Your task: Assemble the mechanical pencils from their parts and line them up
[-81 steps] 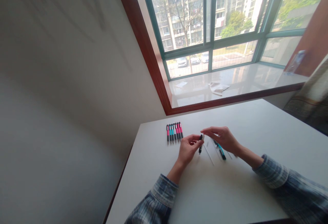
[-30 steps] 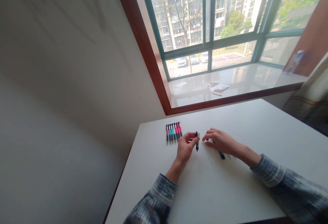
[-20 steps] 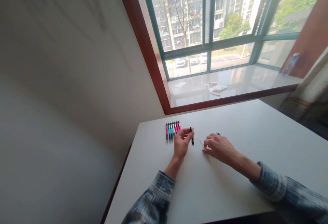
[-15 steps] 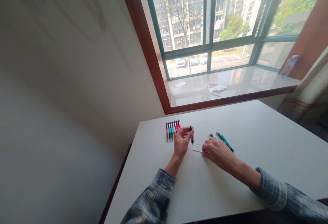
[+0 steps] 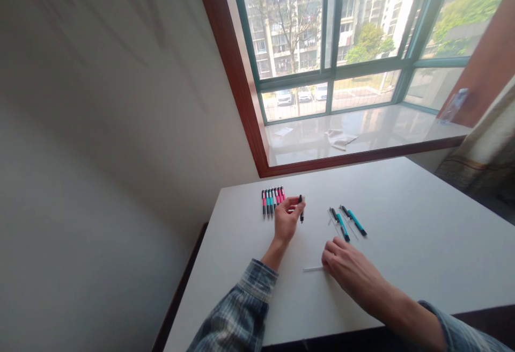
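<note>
My left hand (image 5: 286, 222) pinches a black pen part (image 5: 302, 212) upright between thumb and fingertips, above the table. A thin white pen refill (image 5: 313, 269) sticks out leftward from the closed fingers of my right hand (image 5: 348, 263), low over the table; its other end is hidden by the fingers. Beyond my right hand lie two teal-and-black pen barrels (image 5: 357, 222), with thin refills (image 5: 351, 227) beside them. Just left of my left hand, several pens (image 5: 270, 203) in pink, teal and black form a neat row, partly covered by that hand.
The white table (image 5: 386, 185) meets a wall on its left and a window sill (image 5: 306, 143) at the back. On the sill are a crumpled cloth (image 5: 340, 139), a paper (image 5: 284, 132) and a clear bottle (image 5: 453, 106). A curtain (image 5: 475, 151) hangs at the right.
My right hand has moved toward the near table edge with the white refill, uncovering the teal barrels and refills. My left hand stays almost in place with the black pen part.
</note>
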A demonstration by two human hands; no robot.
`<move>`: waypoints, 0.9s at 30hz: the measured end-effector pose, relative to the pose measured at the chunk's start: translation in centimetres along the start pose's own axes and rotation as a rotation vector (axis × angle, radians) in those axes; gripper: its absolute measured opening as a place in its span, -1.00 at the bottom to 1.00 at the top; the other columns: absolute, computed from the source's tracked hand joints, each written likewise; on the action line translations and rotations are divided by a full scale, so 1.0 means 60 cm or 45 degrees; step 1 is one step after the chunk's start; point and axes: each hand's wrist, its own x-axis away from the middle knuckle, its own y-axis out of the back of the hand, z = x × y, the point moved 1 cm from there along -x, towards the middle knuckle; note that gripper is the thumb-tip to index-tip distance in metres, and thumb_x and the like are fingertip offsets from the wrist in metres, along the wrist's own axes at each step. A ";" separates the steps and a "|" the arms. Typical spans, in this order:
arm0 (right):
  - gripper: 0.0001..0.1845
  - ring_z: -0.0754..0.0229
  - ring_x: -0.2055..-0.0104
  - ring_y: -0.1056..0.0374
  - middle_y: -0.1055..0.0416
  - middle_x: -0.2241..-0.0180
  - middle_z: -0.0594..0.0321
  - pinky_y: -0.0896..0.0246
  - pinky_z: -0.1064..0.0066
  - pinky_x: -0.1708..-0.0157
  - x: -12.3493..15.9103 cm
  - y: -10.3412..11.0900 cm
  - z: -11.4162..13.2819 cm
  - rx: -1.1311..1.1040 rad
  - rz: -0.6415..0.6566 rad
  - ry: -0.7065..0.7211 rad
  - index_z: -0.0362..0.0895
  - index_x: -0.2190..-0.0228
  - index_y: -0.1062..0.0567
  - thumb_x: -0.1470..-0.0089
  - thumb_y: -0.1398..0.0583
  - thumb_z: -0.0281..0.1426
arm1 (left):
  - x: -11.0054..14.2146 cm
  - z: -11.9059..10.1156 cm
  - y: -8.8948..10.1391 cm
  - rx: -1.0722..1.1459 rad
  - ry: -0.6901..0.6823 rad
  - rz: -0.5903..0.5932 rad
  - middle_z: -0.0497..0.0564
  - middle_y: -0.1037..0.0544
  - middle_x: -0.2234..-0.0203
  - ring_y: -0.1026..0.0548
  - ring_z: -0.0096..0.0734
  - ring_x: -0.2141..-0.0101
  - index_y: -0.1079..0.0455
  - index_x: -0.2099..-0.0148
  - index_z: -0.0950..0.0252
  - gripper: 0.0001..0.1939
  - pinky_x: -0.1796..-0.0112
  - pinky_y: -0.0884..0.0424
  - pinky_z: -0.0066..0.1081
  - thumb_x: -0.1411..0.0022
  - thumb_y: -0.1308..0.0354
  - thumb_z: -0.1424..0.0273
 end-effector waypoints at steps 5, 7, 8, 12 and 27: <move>-0.81 0.13 0.32 -0.38 -0.49 0.35 0.22 -0.29 0.32 0.31 -0.018 0.059 -0.048 -0.492 -0.039 -0.074 -0.07 0.30 -0.44 -0.33 -0.08 -0.52 | 0.002 -0.006 -0.003 -0.006 0.007 0.032 0.10 -0.68 0.32 -0.55 -0.35 0.37 -0.65 0.16 0.31 -0.66 0.33 -0.44 -0.38 -0.09 -0.43 0.19; -0.82 0.17 0.34 -0.40 -0.52 0.33 0.25 -0.30 0.34 0.31 -0.045 0.087 -0.086 -0.748 -0.129 -0.174 -0.04 0.17 -0.47 -0.39 -0.06 -0.36 | 0.002 -0.007 -0.005 0.005 0.014 0.078 0.12 -0.69 0.27 -0.55 -0.33 0.34 -0.66 0.17 0.31 -0.66 0.30 -0.46 -0.36 -0.07 -0.44 0.19; -0.79 0.18 0.36 -0.40 -0.52 0.34 0.26 -0.32 0.34 0.32 -0.062 0.098 -0.105 -0.873 -0.198 -0.222 -0.04 0.08 -0.48 -0.38 -0.09 -0.28 | 0.002 -0.007 -0.006 0.010 0.025 0.101 0.13 -0.69 0.26 -0.56 -0.32 0.33 -0.66 0.17 0.31 -0.66 0.30 -0.46 -0.36 -0.06 -0.45 0.19; -0.63 0.16 0.33 -0.43 -0.56 0.27 0.15 -0.38 0.32 0.31 -0.129 0.113 -0.149 -1.333 -0.545 -0.261 -0.12 0.11 -0.55 -0.25 -0.22 -0.09 | 0.005 -0.002 -0.011 0.033 0.075 0.162 0.16 -0.69 0.24 -0.56 -0.30 0.33 -0.67 0.17 0.32 -0.62 0.31 -0.48 -0.35 -0.02 -0.48 0.18; -0.57 0.04 0.17 -0.55 -0.62 0.23 0.10 -0.50 0.19 0.11 -0.158 0.083 -0.149 -1.548 -0.595 -0.241 -0.12 0.24 -0.57 -0.09 -0.37 -0.01 | 0.015 -0.017 -0.020 0.040 0.052 0.254 0.17 -0.68 0.27 -0.57 -0.26 0.31 -0.66 0.21 0.32 -0.63 0.28 -0.50 -0.33 -0.03 -0.48 0.14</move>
